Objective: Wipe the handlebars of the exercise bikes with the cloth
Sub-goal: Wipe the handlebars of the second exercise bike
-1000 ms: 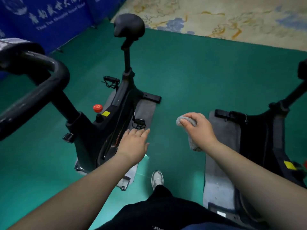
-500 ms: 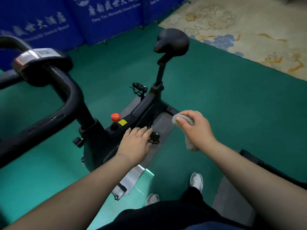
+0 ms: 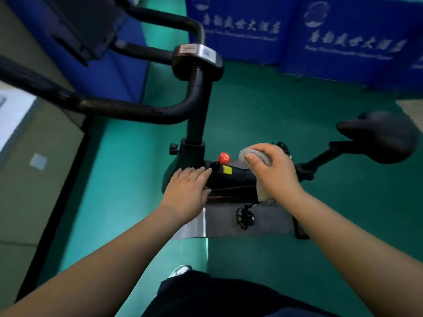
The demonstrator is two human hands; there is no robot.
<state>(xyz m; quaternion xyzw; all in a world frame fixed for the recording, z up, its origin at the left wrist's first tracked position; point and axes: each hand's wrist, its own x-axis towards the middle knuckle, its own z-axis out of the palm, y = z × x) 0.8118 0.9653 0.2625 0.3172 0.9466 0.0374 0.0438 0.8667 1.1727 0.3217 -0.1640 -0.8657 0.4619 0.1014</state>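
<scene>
A black exercise bike stands in front of me on the green floor. Its curved black handlebars (image 3: 128, 110) reach across the upper left, joined at a small console (image 3: 198, 57) on top of the upright post (image 3: 196, 110). My right hand (image 3: 272, 170) is closed around a grey cloth (image 3: 263, 179) and hovers over the bike's frame, below and right of the handlebars. My left hand (image 3: 186, 191) is flat, fingers together, holding nothing, beside the base of the post. Neither hand touches the handlebars.
A red knob (image 3: 224, 157) and a yellow label (image 3: 227, 169) sit on the frame between my hands. The black saddle (image 3: 380, 136) juts out at the right. A pedal (image 3: 245, 217) hangs over a grey mat (image 3: 270, 221). Blue banners (image 3: 332, 35) line the back.
My view has swung left, bringing the handlebars and console toward the middle. Both hands kept their pose, the right one still gripping the cloth. The second bike at the right has dropped out of view.
</scene>
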